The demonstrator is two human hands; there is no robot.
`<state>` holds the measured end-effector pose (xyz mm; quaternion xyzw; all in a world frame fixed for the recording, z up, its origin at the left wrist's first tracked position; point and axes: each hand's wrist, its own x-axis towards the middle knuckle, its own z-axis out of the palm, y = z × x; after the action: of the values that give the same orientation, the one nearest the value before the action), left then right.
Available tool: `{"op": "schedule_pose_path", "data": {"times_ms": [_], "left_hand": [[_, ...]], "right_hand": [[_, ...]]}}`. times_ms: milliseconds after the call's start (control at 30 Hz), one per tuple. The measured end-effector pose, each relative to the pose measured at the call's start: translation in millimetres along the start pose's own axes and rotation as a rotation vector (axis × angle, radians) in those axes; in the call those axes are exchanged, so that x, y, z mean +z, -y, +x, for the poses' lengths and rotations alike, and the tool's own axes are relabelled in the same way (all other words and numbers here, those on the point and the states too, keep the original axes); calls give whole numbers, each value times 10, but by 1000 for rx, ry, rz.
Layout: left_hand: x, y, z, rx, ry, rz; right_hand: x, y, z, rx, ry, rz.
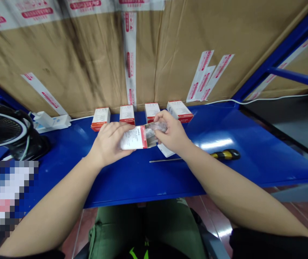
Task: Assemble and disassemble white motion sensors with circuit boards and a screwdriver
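Observation:
My left hand [110, 142] is wrapped around a small white and red cardboard box [134, 139], held sideways above the blue table. The box's right end is open. At that end my right hand [171, 131] pinches a clear plastic bag [159, 126], part of which lies inside the box. What the bag contains is too blurred to make out. Below my right hand a flat white piece [166, 150] rests on the table, partly hidden. A screwdriver [225, 154] with a black and yellow handle lies under my right forearm, its shaft pointing left.
Along the back stand several similar boxes, among them a left one [101, 118] and a right one [180, 110]. A black fan [21, 133] and a white power strip [53, 123] occupy the left. Taped cardboard [94, 61] forms the back wall, and a white cable [272, 96] runs right.

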<state>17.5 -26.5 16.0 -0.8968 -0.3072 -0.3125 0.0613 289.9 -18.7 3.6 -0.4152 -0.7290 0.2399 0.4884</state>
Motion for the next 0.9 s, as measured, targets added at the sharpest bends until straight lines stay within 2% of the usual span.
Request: {"op": "schedule_pose_path", "data": {"times_ms": [100,167,233,367,433,600,700,800,900], "left_hand": [[41,-32,-7,18,-12,34],[65,-28,-9,2,-45,46],[80,-3,-10,-19,-80,48],[84,41,-12,-37,-136,44],[86,31,-12,-37,-142,48],[104,-45,-12,-34,-145,87],[106,-65,-18,-38,-203,125],[108,-71,-20,-40,-236,126],[116,-86,-14,12,-241,141]], "right_hand": [[46,-10,10,-75,-129,-52],[71,-12,5,-140,-158,-71],[80,-5,-12,-155,-101,-39],[79,19,-63,-220,145,107],[87,21,-81,-204,206,187],[105,20,-89,-79,201,286],[92,50,-81,-150,217,250],[88,83,-73,-260,177,122],[90,107,-68,-302,254,-11]]}}
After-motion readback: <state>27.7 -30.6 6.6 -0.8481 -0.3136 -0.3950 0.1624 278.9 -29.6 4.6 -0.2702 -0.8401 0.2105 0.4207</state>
